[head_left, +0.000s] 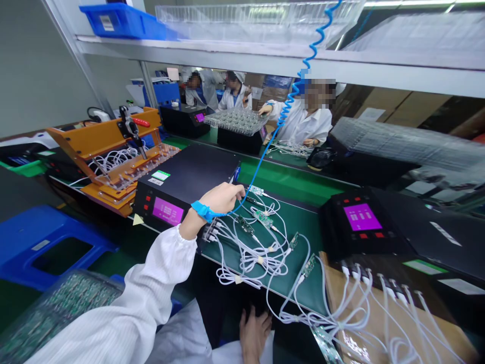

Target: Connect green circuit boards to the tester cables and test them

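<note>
My left hand (223, 197) reaches out over the green mat (299, 217), its fingers curled at a small circuit board (256, 190) beside the black tester box (189, 184); whether it grips the board I cannot make out. A blue wrist strap (202, 211) with a coiled blue cord (291, 96) sits on that wrist. My right hand (254, 336) rests low at the bench's front edge with fingers stretched flat. Several small green circuit boards (264, 218) on white cables (257, 258) lie on the mat.
A second black tester (359, 222) with a purple screen stands at right with white plugs (379, 283) in front. An orange fixture (113, 151) is at left, a blue stool (41, 242) and a tray of boards (56, 308) lower left. Other people work across the green belt (288, 177).
</note>
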Demonstrator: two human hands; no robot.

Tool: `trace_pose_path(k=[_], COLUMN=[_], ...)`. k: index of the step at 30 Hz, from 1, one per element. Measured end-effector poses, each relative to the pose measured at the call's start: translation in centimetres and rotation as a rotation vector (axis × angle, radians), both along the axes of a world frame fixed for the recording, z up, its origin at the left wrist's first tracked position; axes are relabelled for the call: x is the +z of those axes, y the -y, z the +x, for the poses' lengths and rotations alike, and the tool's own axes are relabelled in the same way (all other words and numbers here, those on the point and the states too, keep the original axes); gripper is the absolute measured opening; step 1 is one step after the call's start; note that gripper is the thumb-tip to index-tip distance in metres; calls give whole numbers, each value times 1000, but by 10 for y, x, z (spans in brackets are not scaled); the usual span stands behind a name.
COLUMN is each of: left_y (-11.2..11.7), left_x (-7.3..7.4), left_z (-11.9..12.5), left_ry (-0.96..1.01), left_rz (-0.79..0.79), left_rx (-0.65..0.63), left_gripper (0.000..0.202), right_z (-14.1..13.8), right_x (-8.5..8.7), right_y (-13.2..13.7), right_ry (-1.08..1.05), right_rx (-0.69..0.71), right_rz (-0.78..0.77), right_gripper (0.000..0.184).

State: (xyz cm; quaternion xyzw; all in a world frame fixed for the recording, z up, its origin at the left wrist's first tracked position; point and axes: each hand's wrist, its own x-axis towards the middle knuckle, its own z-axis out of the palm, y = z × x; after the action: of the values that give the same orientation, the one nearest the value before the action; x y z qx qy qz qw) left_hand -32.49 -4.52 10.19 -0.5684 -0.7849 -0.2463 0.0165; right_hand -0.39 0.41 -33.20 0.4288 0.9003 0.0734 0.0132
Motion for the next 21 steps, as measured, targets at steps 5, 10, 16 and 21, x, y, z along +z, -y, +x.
trace_pose_path(k=[5, 10, 16, 21], left_y=[0, 1, 1, 1], left_x=[2, 3, 3, 4], left_z=[2, 3, 3, 4], left_ry=[4, 7, 7, 10], left_rz=[-13, -14, -20, -24], left_rx=[1, 10, 17, 21], left_gripper=[38, 38, 38, 38], right_z=[-1, -1, -2, -2], right_x=[0, 2, 7, 4], right_y=[-1, -1, 0, 0], right_ry=[-3, 13, -23, -45], right_rx=[7, 9, 0, 4], right_rz=[13, 22, 17, 35], right_gripper=[42, 42, 41, 41])
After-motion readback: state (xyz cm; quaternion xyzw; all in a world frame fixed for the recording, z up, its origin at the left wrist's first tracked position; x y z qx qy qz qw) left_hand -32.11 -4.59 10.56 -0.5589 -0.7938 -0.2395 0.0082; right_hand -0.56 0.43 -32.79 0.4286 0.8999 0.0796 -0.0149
